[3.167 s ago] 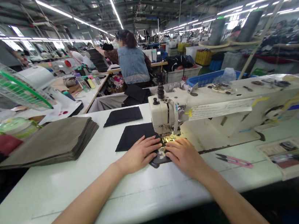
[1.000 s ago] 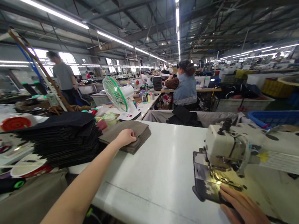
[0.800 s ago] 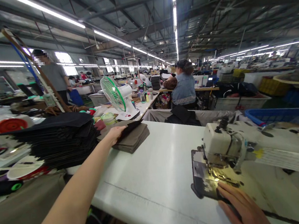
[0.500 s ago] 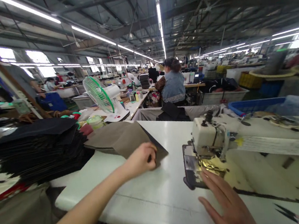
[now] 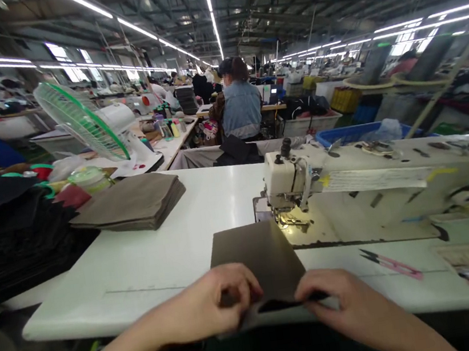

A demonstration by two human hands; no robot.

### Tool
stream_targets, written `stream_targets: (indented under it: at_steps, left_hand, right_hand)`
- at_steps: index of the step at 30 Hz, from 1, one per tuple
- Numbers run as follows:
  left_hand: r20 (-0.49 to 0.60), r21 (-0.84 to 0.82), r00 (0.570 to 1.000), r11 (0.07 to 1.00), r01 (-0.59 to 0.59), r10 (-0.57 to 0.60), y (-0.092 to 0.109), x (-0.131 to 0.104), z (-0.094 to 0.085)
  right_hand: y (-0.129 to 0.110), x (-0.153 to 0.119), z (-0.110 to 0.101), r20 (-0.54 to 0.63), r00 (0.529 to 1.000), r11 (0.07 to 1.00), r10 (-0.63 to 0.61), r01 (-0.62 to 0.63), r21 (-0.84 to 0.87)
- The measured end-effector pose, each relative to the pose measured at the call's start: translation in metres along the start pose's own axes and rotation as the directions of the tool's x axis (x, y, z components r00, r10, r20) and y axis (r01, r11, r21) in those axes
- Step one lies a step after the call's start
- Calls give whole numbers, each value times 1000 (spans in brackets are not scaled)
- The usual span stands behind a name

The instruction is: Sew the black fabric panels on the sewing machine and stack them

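Note:
A grey-brown fabric piece (image 5: 256,253) lies over the front of the white table, just left of and below the sewing machine (image 5: 289,182). At its near left edge my left hand (image 5: 228,297) pinches the cloth between thumb and fingers. My right hand (image 5: 339,294) pinches the near right corner, where a dark strip shows between the two hands. A stack of similar grey-brown pieces (image 5: 129,201) rests on the table at the left. The machine's needle area stands beyond the fabric, touched by neither hand.
Pink-handled snips (image 5: 397,266) lie right of my right hand. A tall pile of black fabric (image 5: 18,238) stands at the far left. Behind the stack is a white and green fan (image 5: 80,121). A person in a denim vest (image 5: 240,108) sits further back.
My left hand has drawn a grey-brown piece from the stack towards the table's front edge. My right hand has left the machine plate and closed on the piece. The view has shifted.

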State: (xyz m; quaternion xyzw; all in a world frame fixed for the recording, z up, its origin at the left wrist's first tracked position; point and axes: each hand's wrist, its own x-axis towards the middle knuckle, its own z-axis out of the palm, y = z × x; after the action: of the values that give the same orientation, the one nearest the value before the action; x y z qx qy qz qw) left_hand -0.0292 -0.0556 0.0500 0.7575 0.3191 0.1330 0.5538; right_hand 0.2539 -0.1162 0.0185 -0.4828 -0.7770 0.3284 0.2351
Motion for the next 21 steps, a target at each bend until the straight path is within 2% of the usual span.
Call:
stream_targets:
  at_steps: [1, 3, 5, 6, 8, 11, 14, 18, 21]
  left_hand:
    - [-93, -110, 994, 992, 55, -65, -2, 5, -10]
    - [-248, -340, 934, 926, 164, -256, -11, 16, -28]
    - [-294, -474, 868, 850, 231, -400, -24, 27, -41]
    - [-306, -475, 849, 842, 256, -431, -31, 32, -44]
    - [-360, -357, 827, 883, 305, -431, -45, 40, -46]
    - [-500, 3, 803, 927, 376, -324, -57, 45, -39]
    - [-585, 297, 788, 854, 427, -191, -59, 43, -28]
    - [-638, 410, 761, 786, 463, -115, -57, 37, -15]
    - [-628, 431, 767, 763, 482, -130, -59, 36, -10]
  right_hand:
    - [-1, 9, -2, -71, 996, 997, 55, -52, 48]
    - [2, 32, 0, -225, 965, 987, 134, -111, 113]
    - [13, 58, 9, -321, 930, 980, 179, -139, 146]
    - [20, 70, 15, -355, 916, 978, 190, -145, 150]
    - [34, 87, 27, -424, 879, 971, 220, -156, 182]
    - [48, 92, 39, -466, 836, 947, 290, -182, 264]
    - [50, 77, 42, -440, 855, 957, 275, -197, 214]
    - [45, 58, 40, -377, 896, 971, 236, -203, 124]
    - [43, 54, 41, -398, 892, 976, 216, -182, 121]
